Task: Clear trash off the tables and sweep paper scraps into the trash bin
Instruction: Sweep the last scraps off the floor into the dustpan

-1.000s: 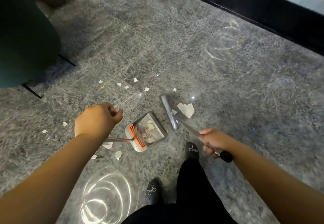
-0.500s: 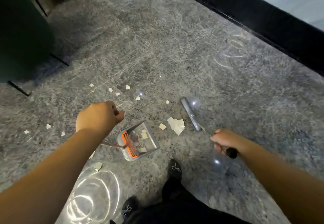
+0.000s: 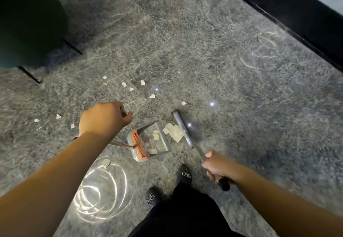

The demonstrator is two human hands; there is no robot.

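Basically, left hand [image 3: 104, 120] grips the dustpan [image 3: 149, 142] handle, pan mouth facing 2 o'clock to catch scraps. Right hand [image 3: 216, 166] clenched round the broom [image 3: 182, 128] shaft, head just behind the paper pile [image 3: 174, 131] at the lip. Loose scraps [image 3: 142, 82] at 11, w/ more at 9.

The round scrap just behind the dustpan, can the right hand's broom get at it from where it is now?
Probably not directly: the dustpan sits between the broom head and that round scrap, and the left arm crosses above. The right hand would need to swing around.
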